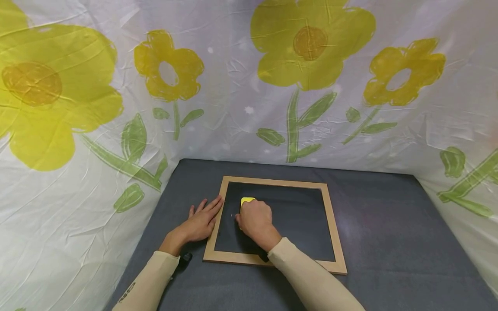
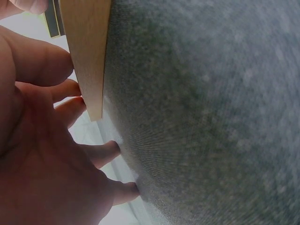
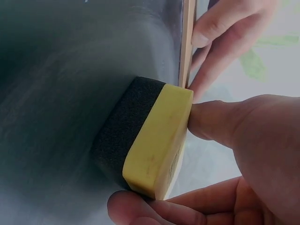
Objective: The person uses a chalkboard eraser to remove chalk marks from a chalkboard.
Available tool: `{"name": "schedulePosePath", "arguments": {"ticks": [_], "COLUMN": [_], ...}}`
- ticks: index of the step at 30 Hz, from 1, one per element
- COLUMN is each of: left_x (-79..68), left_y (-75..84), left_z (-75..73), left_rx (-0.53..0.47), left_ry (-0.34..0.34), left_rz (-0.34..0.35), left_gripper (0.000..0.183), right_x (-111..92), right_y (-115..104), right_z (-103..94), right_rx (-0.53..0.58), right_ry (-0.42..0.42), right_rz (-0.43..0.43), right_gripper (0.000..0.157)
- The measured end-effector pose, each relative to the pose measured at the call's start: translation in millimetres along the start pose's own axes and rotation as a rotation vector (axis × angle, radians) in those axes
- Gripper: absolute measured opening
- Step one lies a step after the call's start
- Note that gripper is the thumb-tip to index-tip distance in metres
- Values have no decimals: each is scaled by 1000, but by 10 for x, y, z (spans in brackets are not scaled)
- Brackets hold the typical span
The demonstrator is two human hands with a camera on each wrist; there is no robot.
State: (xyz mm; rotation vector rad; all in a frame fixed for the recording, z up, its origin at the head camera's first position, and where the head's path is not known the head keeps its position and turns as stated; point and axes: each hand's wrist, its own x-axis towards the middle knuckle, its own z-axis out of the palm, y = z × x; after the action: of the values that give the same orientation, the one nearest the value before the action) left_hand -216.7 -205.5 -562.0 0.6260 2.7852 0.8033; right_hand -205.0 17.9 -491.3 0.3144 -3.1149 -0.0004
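Observation:
A wood-framed chalkboard [image 1: 295,216] lies flat on the dark cloth. My right hand [image 1: 256,220] grips a yellow-backed board eraser [image 3: 157,136] over the left part of the board. In the right wrist view the eraser's black felt [image 3: 124,126] faces the board, with thumb and fingers on opposite sides of the yellow back. My left hand [image 1: 199,222] rests at the left side of the wooden frame [image 2: 86,56], its fingers spread. Some of its fingertips touch the frame edge, while others reach down to the cloth in the left wrist view.
The dark grey cloth [image 1: 389,242] covers the table under the board. A white curtain [image 1: 225,129] printed with yellow flowers hangs behind and along both sides. Small pale marks show on the board just left of the right hand. A dark wrist device [image 1: 186,259] sits under the left wrist.

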Motion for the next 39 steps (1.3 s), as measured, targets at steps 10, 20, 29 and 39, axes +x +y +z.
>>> {"name": "schedulePosePath", "arguments": {"ticks": [10, 20, 29, 39], "left_x": [53, 36, 51, 33], "left_y": [-98, -73, -106, -71], "left_z": [71, 45, 64, 51], "left_rx": [1, 1, 7, 10], "left_ry": [25, 21, 14, 21], "left_rz": [4, 12, 3, 16], "left_gripper": [66, 68, 69, 69], "right_x": [38, 62, 66, 61], "right_y": [-77, -156, -174, -174], "right_z": [10, -6, 2, -4], "right_rx": [17, -2, -8, 9], "right_ry": [1, -13, 10, 1], "right_rz": [-5, -19, -15, -4], "right_gripper": [50, 49, 52, 51]}}
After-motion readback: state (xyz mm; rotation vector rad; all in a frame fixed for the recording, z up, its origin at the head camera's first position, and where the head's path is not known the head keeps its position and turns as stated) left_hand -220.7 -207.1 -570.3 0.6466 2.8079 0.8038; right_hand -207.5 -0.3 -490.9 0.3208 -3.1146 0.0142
